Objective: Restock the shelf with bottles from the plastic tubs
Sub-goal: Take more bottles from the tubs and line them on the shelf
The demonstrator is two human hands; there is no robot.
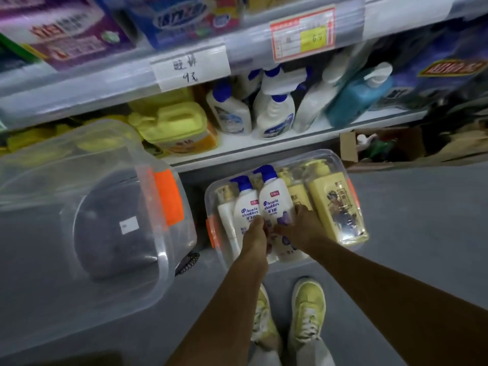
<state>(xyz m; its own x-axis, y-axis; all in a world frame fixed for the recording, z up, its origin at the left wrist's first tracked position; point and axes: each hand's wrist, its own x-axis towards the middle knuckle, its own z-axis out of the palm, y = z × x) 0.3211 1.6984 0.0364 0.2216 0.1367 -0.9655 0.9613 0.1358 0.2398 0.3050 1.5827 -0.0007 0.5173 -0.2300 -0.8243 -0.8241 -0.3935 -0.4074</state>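
A clear plastic tub [340,165] with orange handles sits on the floor below the shelf. In it lie two white bottles with blue pump tops, a slim white bottle and yellow bottles [335,207]. My left hand [254,233] grips the lower part of the left white bottle [247,204]. My right hand [299,228] closes around the lower part of the right white bottle [274,202]. Both bottles still lie in the tub. On the lower shelf [264,143] stand similar white bottles with blue caps [274,117].
A large clear tub [148,180], holding no bottles, stands on the floor at left. The shelf also holds yellow jugs [174,125] and a teal pump bottle [359,99]. An open cardboard box [383,146] sits at right. My feet in yellow shoes [306,313] stand just behind the tub.
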